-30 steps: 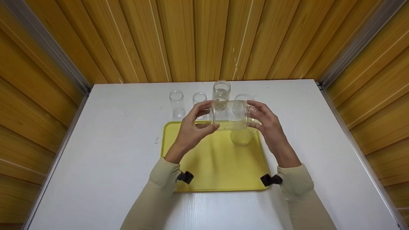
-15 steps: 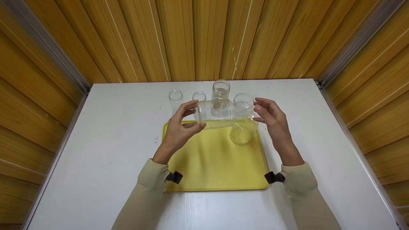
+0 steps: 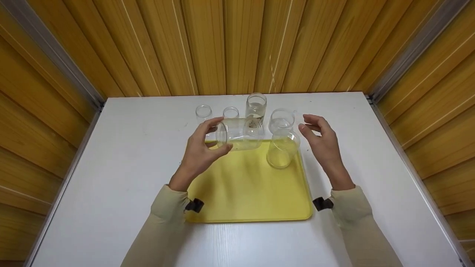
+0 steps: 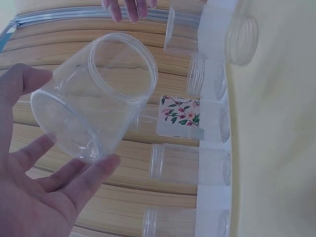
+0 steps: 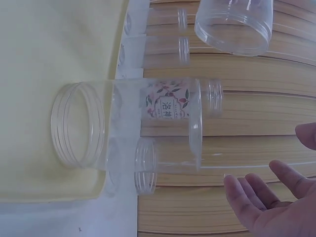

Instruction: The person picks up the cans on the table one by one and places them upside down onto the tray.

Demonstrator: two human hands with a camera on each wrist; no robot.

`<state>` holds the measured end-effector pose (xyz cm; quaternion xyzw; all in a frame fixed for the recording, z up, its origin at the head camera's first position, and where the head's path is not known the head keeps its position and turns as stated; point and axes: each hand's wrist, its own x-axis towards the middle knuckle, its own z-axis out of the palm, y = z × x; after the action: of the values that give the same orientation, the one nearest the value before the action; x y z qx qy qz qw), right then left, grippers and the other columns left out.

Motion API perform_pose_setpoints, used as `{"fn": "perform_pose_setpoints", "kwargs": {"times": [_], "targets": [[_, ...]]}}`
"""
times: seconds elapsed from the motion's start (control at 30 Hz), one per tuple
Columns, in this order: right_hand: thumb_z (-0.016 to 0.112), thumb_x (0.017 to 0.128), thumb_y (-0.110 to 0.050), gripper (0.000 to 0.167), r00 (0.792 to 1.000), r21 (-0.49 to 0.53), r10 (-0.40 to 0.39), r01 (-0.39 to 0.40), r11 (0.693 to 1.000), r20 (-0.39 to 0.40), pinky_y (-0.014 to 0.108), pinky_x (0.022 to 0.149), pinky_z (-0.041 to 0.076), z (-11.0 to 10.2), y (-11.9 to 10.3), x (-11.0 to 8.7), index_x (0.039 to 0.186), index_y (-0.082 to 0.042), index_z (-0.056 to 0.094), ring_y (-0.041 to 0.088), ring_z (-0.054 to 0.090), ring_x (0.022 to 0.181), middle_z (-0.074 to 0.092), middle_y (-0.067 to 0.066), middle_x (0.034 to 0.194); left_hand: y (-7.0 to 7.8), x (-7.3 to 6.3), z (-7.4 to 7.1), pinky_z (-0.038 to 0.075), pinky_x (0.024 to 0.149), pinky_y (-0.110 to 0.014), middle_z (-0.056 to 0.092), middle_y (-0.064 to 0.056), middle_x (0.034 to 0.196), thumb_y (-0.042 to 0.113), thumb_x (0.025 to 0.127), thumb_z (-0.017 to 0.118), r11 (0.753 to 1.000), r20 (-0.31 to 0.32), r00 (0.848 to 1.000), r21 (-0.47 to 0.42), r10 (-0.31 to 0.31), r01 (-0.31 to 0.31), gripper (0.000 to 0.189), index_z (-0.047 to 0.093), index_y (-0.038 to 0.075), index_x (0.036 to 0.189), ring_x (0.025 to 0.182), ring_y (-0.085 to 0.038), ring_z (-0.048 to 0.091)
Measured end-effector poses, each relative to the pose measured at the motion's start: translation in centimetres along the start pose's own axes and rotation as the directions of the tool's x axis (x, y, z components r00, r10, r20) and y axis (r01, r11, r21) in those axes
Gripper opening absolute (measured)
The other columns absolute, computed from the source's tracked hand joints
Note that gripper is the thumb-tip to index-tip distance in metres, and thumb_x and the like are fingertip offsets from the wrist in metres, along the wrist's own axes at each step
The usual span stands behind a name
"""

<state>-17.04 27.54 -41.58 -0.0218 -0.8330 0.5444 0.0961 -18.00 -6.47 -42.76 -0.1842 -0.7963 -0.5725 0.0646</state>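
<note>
Held jar (image 3: 238, 135): sideways, in the air near tray (image 3: 245, 196) far edge
Left hand (image 3: 198, 148): pinches one jar end
Right hand (image 3: 323, 144): fingers spread, holding nothing
Drop risk: one-ended grip could slip
Knock risk: swinging right could hit tray jar (image 3: 280, 159) or back-row jars (image 3: 256, 107)
Tray rim: could catch a lowered base
Room: tray's near half, desk (image 3: 122, 155) both sides

Jar (image 3: 283, 150) on tray (image 3: 248, 193), four jars (image 3: 256, 107) behind

this looks like a small booth-like workstation, its kind of building unclear: ribbed wood-grain panels (image 3: 239, 44) enclose a white table (image 3: 126, 148) on three visible sides, with grey metal posts (image 3: 59, 52) at the corners.
</note>
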Motion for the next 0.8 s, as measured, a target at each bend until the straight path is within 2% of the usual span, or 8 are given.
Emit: {"fn": "perform_pose_setpoints", "kwargs": {"times": [0.2, 0.4, 0.57, 0.8], "targets": [[0.064, 0.106, -0.041, 0.057, 1.000, -0.067, -0.021, 0.021, 0.998, -0.005, 0.047, 0.110, 0.043, -0.4, 1.0, 0.5, 0.150, -0.005, 0.055, 0.029, 0.050, 0.136, 0.053, 0.012, 0.147, 0.1, 0.1, -0.7, 0.059, 0.092, -0.053, 0.058, -0.013, 0.140, 0.018, 0.086, 0.085, 0.998, 0.001, 1.000, 0.056, 0.015, -0.015, 0.073, 0.055, 0.010, 0.152, 0.130, -0.030, 0.057], [0.063, 0.106, -0.038, 0.056, 0.999, -0.126, -0.054, 0.053, 0.991, -0.002, 0.050, 0.109, 0.044, -0.7, 2.2, 1.0, 0.148, -0.001, 0.055, 0.034, 0.050, 0.135, 0.051, 0.019, 0.143, 0.2, 0.1, -1.3, 0.059, 0.092, -0.053, 0.057, -0.013, 0.143, 0.018, 0.087, 0.085, 0.991, 0.004, 0.999, 0.130, 0.036, -0.036, 0.072, 0.055, 0.009, 0.152, 0.130, -0.030, 0.055], [0.064, 0.106, -0.031, 0.054, 0.999, -0.191, -0.050, 0.050, 0.980, 0.005, 0.053, 0.108, 0.046, -0.7, 3.5, 1.4, 0.148, 0.003, 0.054, 0.039, 0.049, 0.135, 0.051, 0.024, 0.142, 0.3, 0.2, -1.6, 0.060, 0.091, -0.049, 0.058, -0.012, 0.143, 0.019, 0.086, 0.086, 0.978, 0.004, 0.999, 0.203, 0.047, -0.047, 0.071, 0.056, 0.009, 0.150, 0.129, -0.030, 0.054], [0.063, 0.106, -0.028, 0.056, 0.999, -0.291, -0.026, 0.037, 0.956, 0.042, 0.058, 0.110, 0.042, -0.7, 5.2, 1.6, 0.149, 0.005, 0.052, 0.045, 0.046, 0.137, 0.049, 0.028, 0.143, 0.4, 0.2, -2.1, 0.059, 0.092, -0.051, 0.058, -0.015, 0.142, 0.020, 0.086, 0.085, 0.966, 0.018, 0.999, 0.255, 0.040, -0.044, 0.070, 0.058, 0.010, 0.150, 0.132, -0.032, 0.056]]}}
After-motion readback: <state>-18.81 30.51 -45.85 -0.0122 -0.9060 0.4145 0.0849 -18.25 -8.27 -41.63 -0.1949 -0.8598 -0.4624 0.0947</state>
